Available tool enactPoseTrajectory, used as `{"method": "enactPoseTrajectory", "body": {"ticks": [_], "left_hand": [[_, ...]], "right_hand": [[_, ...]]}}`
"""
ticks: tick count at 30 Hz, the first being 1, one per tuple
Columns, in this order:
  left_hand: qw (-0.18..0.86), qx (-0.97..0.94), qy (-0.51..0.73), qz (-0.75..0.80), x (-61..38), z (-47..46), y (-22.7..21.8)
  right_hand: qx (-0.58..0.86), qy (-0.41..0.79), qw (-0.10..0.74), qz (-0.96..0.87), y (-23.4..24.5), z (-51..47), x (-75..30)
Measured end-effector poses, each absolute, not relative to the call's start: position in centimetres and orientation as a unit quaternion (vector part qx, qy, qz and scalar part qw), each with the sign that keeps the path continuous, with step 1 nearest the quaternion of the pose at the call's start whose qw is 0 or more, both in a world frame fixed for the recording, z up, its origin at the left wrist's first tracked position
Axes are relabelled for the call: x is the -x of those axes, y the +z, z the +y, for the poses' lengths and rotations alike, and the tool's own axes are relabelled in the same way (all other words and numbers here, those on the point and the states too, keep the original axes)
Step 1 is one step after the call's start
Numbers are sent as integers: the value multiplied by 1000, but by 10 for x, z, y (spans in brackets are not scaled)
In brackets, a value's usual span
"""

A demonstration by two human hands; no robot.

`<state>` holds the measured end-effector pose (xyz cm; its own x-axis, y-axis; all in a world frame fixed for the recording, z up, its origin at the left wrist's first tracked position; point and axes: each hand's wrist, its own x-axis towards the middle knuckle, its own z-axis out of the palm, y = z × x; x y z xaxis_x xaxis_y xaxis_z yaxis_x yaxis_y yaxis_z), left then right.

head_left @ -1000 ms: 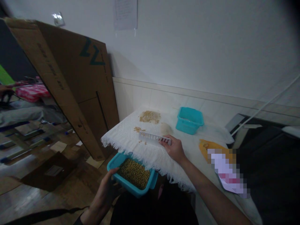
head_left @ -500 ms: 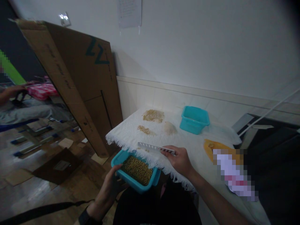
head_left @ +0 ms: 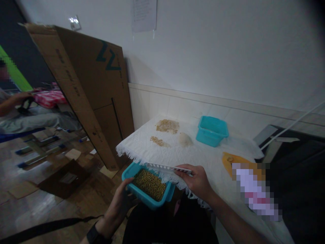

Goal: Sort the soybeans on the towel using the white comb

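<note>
My left hand (head_left: 120,202) grips the near left side of a turquoise plastic tub (head_left: 143,197), thumb over its rim. Many small yellow-green beans (head_left: 150,183) lie in the tub, which sits just below the table's fringed edge. My right hand (head_left: 197,179) pinches one end of a thin white slotted strip (head_left: 162,166), comb-like in look. The strip lies along the edge of the white cloth (head_left: 137,140), above the tub. On the cloth are a small group of pale beans (head_left: 156,141), a mixed pile of beans and pale grains (head_left: 166,126), and a whitish grain heap (head_left: 185,139).
Another turquoise tub (head_left: 212,132) stands at the back of the table by the wall. An orange item (head_left: 228,162) and a blurred-out packet lie on the right. A tall cardboard box (head_left: 101,101) leans at the left; beyond it sits another person (head_left: 15,101).
My right hand has brought the strip slightly down toward the cloth's edge, tilting it flatter. The few beans beside the strip no longer show. The left hand still holds the tub.
</note>
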<state>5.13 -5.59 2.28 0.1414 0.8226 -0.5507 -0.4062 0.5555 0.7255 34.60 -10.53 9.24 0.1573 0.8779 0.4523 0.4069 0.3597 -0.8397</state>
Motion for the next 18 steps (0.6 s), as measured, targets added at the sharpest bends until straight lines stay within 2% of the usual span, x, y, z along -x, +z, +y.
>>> {"method": "enactPoseTrajectory", "body": {"ticks": [2,5,7,9,13,18], "left_hand": [[726,-198,415,511,-53,-53,21],[717,-191,404,535,-56,-49,23],[704,-187,413,547,-58,-48,25],[702,-178,416,550,-58,-46,28],[720,-159,396,547,-57,-42,27],[706,-167,412,552,-56,-40,22]], "right_hand": [[539,249,567,-571,94,-104,-353],[542,268,665,-438,99,-101,-380],[528,224,748,-335,101,-102,-409],[527,143,796,-259,100,-105,-441],[544,34,824,-153,90,-114,-490],[545,48,835,-64,78,-118,-505]]}}
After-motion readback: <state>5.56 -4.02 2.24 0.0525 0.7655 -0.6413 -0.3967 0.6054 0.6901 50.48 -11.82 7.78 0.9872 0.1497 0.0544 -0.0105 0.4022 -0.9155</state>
